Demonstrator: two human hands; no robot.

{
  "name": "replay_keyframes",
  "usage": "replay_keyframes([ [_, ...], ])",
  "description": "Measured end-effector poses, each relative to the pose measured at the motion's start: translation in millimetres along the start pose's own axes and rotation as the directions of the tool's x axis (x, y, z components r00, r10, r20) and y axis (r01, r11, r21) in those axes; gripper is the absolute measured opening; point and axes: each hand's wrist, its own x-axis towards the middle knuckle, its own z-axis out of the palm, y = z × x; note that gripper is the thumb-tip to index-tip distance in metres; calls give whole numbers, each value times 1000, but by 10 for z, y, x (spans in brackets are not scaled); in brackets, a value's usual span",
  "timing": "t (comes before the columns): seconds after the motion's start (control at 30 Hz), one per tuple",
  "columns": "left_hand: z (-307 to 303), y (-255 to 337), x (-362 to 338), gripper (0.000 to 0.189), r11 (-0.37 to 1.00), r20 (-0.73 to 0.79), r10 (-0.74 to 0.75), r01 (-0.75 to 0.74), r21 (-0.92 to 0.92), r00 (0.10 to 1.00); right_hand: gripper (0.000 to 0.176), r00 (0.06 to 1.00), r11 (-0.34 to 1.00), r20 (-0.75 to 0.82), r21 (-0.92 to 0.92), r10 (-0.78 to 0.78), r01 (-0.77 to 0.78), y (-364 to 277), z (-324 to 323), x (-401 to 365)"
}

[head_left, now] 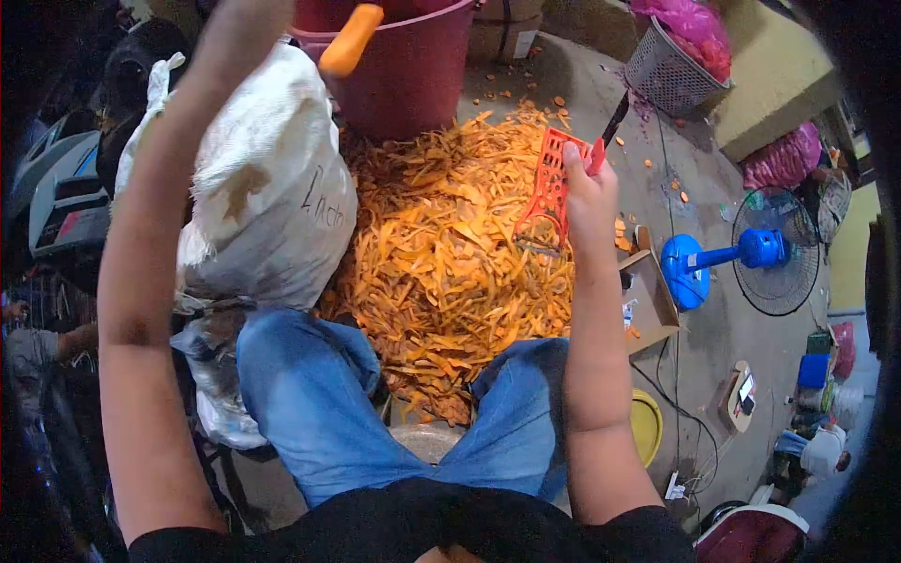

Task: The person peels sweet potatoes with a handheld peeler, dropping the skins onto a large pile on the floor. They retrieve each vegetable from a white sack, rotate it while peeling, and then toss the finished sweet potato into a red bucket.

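My right hand (pixel 589 192) is closed around a red plastic peeler (pixel 546 178) with holes in its handle. Its blade end points down over the peelings. The same hand also grips a knife (pixel 615 122) with a dark blade and red handle, pointing up. My left hand (pixel 251 17) is raised at the top edge, beside the pink-red tub (pixel 399 89); its fingers are cut off by the frame. A peeled carrot (pixel 352 40) is at the tub's rim, apart from the visible part of that hand. A large heap of orange peelings (pixel 450 253) lies between my knees and the tub.
A stuffed white sack (pixel 272 178) stands at the left. To the right are a cardboard box (pixel 654 300), a blue fan (pixel 751 249), a yellow lid-like object (pixel 646 427) and cables on the floor. A grey basket (pixel 671 70) stands at the back. Another person (pixel 821 455) is far right.
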Motion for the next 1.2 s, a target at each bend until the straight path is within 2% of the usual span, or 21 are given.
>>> replay_keyframes([
  [0.03, -149, 91, -1, 19, 1000, -334, 12, -17, -12, 943, 24, 1000, 1000, 7, 6, -7, 7, 27, 11, 2],
  [0.13, -378, -64, -210, 20, 998, -331, -3, 25, 63, 944, 21, 997, 998, 46, 1, -63, 63, 119, 2, 26],
  [0.2, -320, -631, -573, 19, 955, -193, 96, -35, 295, 977, 20, 999, 997, 35, -68, -32, 34, 106, -15, -3],
  [0.23, -287, -740, -803, 20, 951, -100, -87, 113, 287, 991, 20, 999, 997, 38, -67, -33, 35, 102, -19, -2],
  [0.27, -235, -851, -1052, 21, 921, -3, -268, 257, 291, 963, 21, 999, 998, 46, -64, 1, 2, 100, -35, -8],
  [0.33, -86, -1371, -1464, 24, 822, 150, -380, 259, 506, 913, 21, 998, 998, 52, -60, 29, -26, 119, -48, 8],
  [0.37, 7, -1482, -1696, 25, 799, 188, -555, 456, 392, 811, 21, 998, 997, 58, -81, 20, -15, 164, -45, 21],
  [0.4, 119, -1577, -1980, 26, 717, 249, -697, 639, 279, 673, 21, 998, 995, 66, -103, 11, -4, 191, -41, 23],
  [0.47, 512, -2060, -2616, 28, 782, 370, -574, 623, -17, 730, 21, 997, 995, 72, -99, 20, -13, 175, -5, 7],
  [0.57, 675, -1650, -2668, 28, 476, 588, -622, 846, -239, 516, 21, 995, 995, 95, -97, 18, -8, 204, 64, 4],
  [0.63, 752, -1408, -2529, 29, 312, 654, -615, 898, -311, 440, 21, 994, 994, 108, -108, 18, -6, 206, 74, 5],
  [0.7, 835, -1297, -2328, 29, 246, 662, -617, 903, -351, 425, 22, 994, 983, 106, -186, 30, -9, 202, 100, -14],
  [0.8, 927, -1266, -2082, 30, 207, 640, -647, 903, -377, 415, 24, 993, 992, 120, -128, 7, 9, 233, 125, -10],
  [0.9, 885, -1302, -1985, 31, 168, 636, -651, 896, -411, 414, 26, 990, 985, 143, -171, -8, 33, 240, 127, -7],
  [1.0, 803, -1323, -1942, 33, 163, 619, -665, 890, -425, 417, 28, 989, 970, 125, -217, -83, 109, 175, 178, -38],
  [1.2, 444, -1350, -2115, 36, 103, 633, -640, 865, -491, 436, 27, 992, 970, 119, -235, -33, 60, 102, 197, -88],
])
